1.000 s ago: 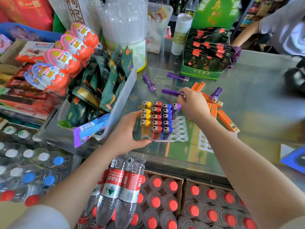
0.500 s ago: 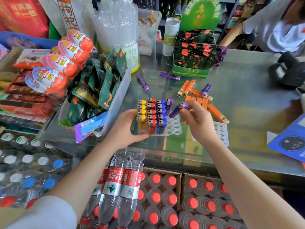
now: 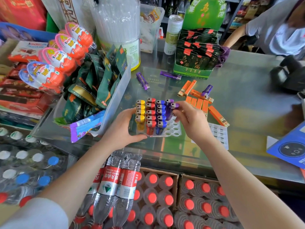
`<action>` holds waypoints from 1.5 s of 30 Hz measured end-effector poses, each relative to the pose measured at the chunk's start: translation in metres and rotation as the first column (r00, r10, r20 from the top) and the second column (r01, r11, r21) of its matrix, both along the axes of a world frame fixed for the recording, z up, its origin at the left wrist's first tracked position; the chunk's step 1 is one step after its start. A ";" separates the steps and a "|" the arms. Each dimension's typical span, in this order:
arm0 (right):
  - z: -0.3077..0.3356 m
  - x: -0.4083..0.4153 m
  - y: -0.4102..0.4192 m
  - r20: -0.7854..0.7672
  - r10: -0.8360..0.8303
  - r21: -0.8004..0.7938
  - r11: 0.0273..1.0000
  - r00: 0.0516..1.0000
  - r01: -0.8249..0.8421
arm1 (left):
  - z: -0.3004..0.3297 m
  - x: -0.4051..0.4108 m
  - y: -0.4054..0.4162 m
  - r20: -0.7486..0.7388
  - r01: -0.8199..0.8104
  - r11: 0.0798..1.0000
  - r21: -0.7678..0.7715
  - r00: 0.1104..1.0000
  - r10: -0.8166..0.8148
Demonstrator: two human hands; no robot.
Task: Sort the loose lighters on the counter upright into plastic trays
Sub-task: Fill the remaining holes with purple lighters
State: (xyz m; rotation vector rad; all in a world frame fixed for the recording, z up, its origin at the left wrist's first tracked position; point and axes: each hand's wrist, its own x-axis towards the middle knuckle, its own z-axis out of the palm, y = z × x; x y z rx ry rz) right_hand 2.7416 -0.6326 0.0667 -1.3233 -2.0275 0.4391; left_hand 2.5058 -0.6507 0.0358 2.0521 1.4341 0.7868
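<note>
A clear plastic tray (image 3: pixel 173 130) sits on the glass counter with upright lighters in colour rows: yellow (image 3: pixel 140 119), red (image 3: pixel 151 113) and blue (image 3: pixel 160 116). One purple lighter (image 3: pixel 168 103) stands in the fourth row. My left hand (image 3: pixel 123 131) grips the tray's near left corner. My right hand (image 3: pixel 192 120) pinches a second purple lighter (image 3: pixel 174 106) upright over the tray, right behind the first. Loose purple lighters (image 3: pixel 142 81) (image 3: pixel 170 75) (image 3: pixel 207 90) and several orange lighters (image 3: pixel 200 103) lie on the counter beyond.
A clear bin of green snack packets (image 3: pixel 115 103) stands just left of the tray. A green display box (image 3: pixel 193 73) is behind the loose lighters. A white sheet (image 3: pixel 218 134) lies right of my right hand. Another person (image 3: pixel 272 30) stands at far right. Bottled water fills the crates below.
My right hand picked a purple lighter off the counter, brought it back to the tray and turned it upright over the fourth row. My left hand kept hold of the tray.
</note>
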 end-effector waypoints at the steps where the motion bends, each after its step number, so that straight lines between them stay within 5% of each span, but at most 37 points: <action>1: -0.001 0.000 0.000 0.018 0.004 -0.006 1.000 1.000 -0.004 | 0.000 -0.001 0.000 -0.001 -0.002 1.000 -0.009 1.000 0.002; 10: 0.006 0.002 0.010 0.187 0.032 0.008 0.999 0.982 -0.034 | -0.005 -0.001 0.001 -0.013 -0.012 1.000 -0.025 1.000 0.012; 16: 0.012 0.022 0.042 -0.191 -0.099 -0.236 0.970 0.977 0.052 | -0.006 -0.003 0.001 0.009 -0.022 0.999 -0.024 1.000 0.022; 25: -0.011 -0.047 0.133 0.111 0.278 -0.346 0.911 0.954 -0.225 | -0.011 -0.002 0.003 0.087 -0.026 0.999 0.021 0.996 0.024; 32: -0.018 -0.070 0.151 0.351 0.333 -0.320 0.921 0.875 -0.222 | -0.013 -0.003 0.006 0.099 -0.022 0.999 -0.040 0.995 0.025; 38: -0.019 -0.066 0.142 0.320 0.169 -0.249 0.964 0.932 -0.089 | -0.013 -0.003 0.008 0.101 0.004 0.999 -0.049 0.995 0.001; 45: 0.005 -0.010 0.088 0.037 -0.157 -0.210 0.964 0.987 0.161 | -0.010 -0.004 0.005 0.062 -0.012 1.000 -0.028 0.998 0.013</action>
